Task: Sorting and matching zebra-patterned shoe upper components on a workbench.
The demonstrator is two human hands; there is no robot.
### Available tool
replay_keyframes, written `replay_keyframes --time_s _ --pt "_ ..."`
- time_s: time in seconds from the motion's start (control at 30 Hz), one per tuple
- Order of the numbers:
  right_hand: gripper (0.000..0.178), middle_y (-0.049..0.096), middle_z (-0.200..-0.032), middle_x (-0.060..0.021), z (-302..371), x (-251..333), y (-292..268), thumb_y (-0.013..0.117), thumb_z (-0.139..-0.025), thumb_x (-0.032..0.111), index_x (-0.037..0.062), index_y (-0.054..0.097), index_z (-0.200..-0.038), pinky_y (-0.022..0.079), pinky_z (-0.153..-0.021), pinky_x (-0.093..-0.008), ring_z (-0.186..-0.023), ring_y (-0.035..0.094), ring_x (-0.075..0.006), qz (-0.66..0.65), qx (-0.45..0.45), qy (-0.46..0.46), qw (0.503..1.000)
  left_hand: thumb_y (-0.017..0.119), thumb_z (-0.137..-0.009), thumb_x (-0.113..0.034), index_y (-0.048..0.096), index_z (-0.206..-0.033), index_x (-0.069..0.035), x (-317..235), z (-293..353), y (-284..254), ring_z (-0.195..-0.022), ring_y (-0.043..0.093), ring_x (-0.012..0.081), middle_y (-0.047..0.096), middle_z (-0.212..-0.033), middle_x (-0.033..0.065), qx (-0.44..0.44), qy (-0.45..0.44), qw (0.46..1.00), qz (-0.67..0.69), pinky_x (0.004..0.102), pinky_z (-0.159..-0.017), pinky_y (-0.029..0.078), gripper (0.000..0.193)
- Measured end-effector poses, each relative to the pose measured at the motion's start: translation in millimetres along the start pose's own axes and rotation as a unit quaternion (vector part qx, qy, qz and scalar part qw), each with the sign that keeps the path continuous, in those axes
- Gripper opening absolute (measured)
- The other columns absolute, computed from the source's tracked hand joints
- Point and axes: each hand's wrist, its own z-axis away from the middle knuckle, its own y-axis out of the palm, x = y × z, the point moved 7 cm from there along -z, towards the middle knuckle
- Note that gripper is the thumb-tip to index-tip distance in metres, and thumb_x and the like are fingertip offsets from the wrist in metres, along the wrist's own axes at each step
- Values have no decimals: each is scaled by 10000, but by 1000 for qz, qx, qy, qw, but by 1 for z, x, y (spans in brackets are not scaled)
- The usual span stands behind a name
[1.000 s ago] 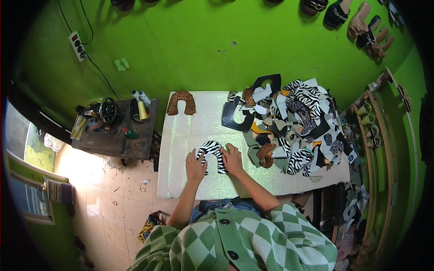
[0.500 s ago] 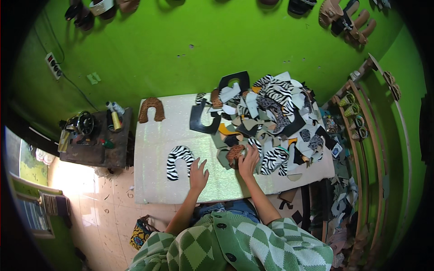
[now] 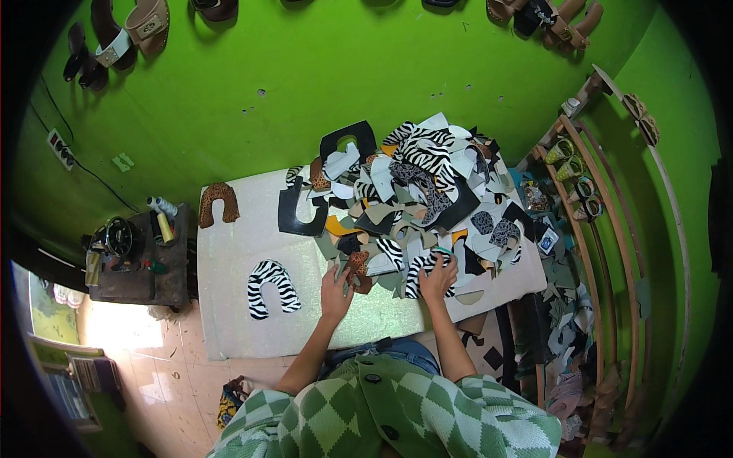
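Note:
My left hand [image 3: 336, 296] rests at the near edge of the scrap pile with its fingers apart, touching a leopard-print scrap [image 3: 358, 265]. My right hand [image 3: 439, 281] is closed over a zebra-print piece [image 3: 414, 275], its fingers curled on the top and partly hiding it. To the left on the table lies a separate zebra-print horseshoe-shaped piece [image 3: 263, 276]. A brown leopard-print piece [image 3: 219, 196] of the same shape lies at the far left corner.
Mixed scraps [image 3: 397, 202] in black, white, grey, green and yellow heap over the right side of the pale table [image 3: 221, 263]. A sewing machine [image 3: 118, 237] stands on a small dark table at left. A wooden rack [image 3: 588, 202] with sandals lines the right, more scraps beside it.
My right hand has left the leopard-print scrap and moved right onto the zebra-print piece. My left hand has moved from beside the zebra horseshoe to the leopard-print scrap. The view has shifted.

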Motion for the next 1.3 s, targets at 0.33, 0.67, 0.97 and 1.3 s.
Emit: replay_keyframes --time_s 0.33,0.67,0.97,1.3 --pt "509 562 -1054 -82 -45 -78 4 727 -664 90 135 567 -1145 370 -872 -437 -1008 508 -296 -65 101 -43 992 634 -736 -69 521 -1218 -63 -9 -4 -9 -1153 431 377 445 -1270 216 -28 -3 1000 -3 426 -974 357 495" --pt "358 503 -1035 -39 -34 -68 -28 736 -611 58 193 609 -918 356 -848 -415 -1019 460 -269 175 84 -110 975 630 -733 -62 517 -1200 -58 8 16 -30 -1151 427 371 445 -1249 209 -36 -17 999 11 427 -977 352 481" --pt "298 656 -840 -44 16 31 -74 762 -610 85 118 626 -873 291 -890 -364 -870 576 -247 -82 190 -177 962 676 -759 -149 476 -1235 -46 -1 30 -39 -1125 459 341 481 -1209 180 55 10 989 133 402 -971 360 527" --pt "306 673 -835 -56 97 128 -4 776 -639 148 105 675 -925 405 -779 -343 -802 630 -210 -246 371 -228 866 644 -817 -39 471 -1211 -52 22 52 -16 -814 569 80 591 -861 19 263 -154 791 530 212 -723 451 431"
